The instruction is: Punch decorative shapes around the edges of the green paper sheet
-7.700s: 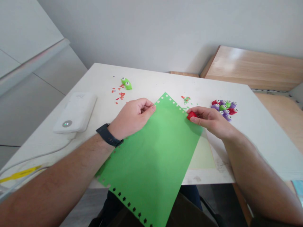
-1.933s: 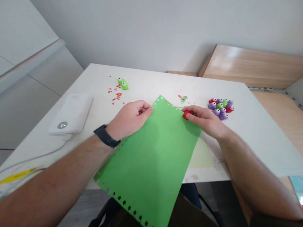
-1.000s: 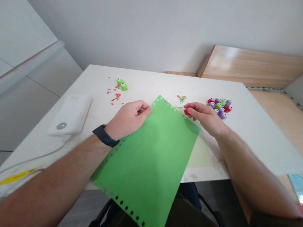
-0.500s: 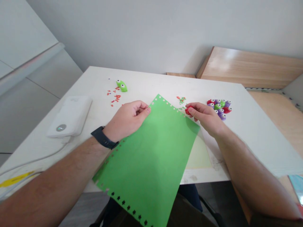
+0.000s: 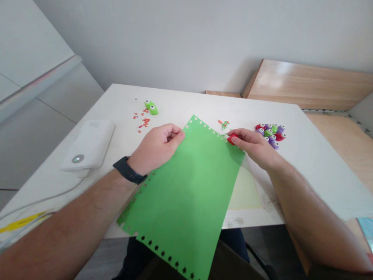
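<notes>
We pinch the green sheet (image 5: 192, 182) near its top corner with our left hand (image 5: 159, 146), while our right hand (image 5: 255, 146) grips a small red gadget (image 5: 232, 139) at the sheet's star-holed upper right edge; the sheet slants over the white table (image 5: 309, 167) and past its front, left of a cluster of eyed gadgets (image 5: 270, 132)

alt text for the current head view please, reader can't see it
A person's left hand pinches a green sheet with star-shaped holes along three edges while the right hand holds a small red gadget at one edge. On the white table lie paper scraps, more colourful eyed gadgets and a white device.
</notes>
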{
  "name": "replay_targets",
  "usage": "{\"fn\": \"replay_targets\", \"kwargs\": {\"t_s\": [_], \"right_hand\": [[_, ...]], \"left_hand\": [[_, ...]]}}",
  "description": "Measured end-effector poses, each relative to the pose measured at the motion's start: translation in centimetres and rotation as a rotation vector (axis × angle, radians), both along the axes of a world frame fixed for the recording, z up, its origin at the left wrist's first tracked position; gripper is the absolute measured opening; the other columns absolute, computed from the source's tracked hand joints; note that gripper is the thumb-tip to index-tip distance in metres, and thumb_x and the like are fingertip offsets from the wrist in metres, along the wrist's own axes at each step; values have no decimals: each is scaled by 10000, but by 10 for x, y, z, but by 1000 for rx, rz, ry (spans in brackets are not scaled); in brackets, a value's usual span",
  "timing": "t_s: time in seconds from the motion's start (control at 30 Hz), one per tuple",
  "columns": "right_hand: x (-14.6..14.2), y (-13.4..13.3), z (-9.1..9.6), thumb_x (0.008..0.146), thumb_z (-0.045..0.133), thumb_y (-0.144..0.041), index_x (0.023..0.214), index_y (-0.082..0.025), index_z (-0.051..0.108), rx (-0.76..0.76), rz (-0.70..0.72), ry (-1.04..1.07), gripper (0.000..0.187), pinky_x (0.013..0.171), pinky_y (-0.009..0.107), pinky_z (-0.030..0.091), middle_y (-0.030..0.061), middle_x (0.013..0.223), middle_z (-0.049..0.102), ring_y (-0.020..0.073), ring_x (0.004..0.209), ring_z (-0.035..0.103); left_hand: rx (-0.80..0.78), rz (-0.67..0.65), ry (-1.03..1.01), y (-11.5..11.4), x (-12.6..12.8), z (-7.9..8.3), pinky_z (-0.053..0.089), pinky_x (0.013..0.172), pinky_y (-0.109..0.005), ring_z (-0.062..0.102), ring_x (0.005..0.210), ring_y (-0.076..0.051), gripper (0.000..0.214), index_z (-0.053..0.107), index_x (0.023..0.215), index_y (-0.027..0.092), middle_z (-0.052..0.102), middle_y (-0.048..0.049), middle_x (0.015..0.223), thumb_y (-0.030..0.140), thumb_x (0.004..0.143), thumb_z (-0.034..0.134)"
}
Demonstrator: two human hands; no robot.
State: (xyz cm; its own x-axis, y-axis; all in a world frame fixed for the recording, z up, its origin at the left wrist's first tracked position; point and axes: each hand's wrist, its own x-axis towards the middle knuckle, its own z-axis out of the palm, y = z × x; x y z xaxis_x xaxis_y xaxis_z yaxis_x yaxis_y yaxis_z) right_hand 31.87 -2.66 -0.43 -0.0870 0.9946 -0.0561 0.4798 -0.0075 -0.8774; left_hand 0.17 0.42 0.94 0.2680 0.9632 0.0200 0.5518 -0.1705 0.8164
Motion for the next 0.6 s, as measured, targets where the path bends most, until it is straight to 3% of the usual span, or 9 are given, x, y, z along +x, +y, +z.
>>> {"fn": "replay_targets", "kwargs": {"t_s": [0.23,0.6], "right_hand": [[2,0,0,934,709,-538,1164,-231,746,-15,54,45,385,844,356,461,45,1037,731,218,925,616],[2,-1,2,939,719,-494,1155,-230,739,-32,114,88,342,822,357,470,41,1018,719,215,910,615]], "left_hand": [[28,11,-17,1,-1,-2,424,614,-293,614,689,-178,307,718,966,198,746,-17,848,493,962,628],[32,13,-38,1,-1,-2,450,643,-305,637,722,-189,323,722,984,194,765,-31,890,500,961,622]]}}
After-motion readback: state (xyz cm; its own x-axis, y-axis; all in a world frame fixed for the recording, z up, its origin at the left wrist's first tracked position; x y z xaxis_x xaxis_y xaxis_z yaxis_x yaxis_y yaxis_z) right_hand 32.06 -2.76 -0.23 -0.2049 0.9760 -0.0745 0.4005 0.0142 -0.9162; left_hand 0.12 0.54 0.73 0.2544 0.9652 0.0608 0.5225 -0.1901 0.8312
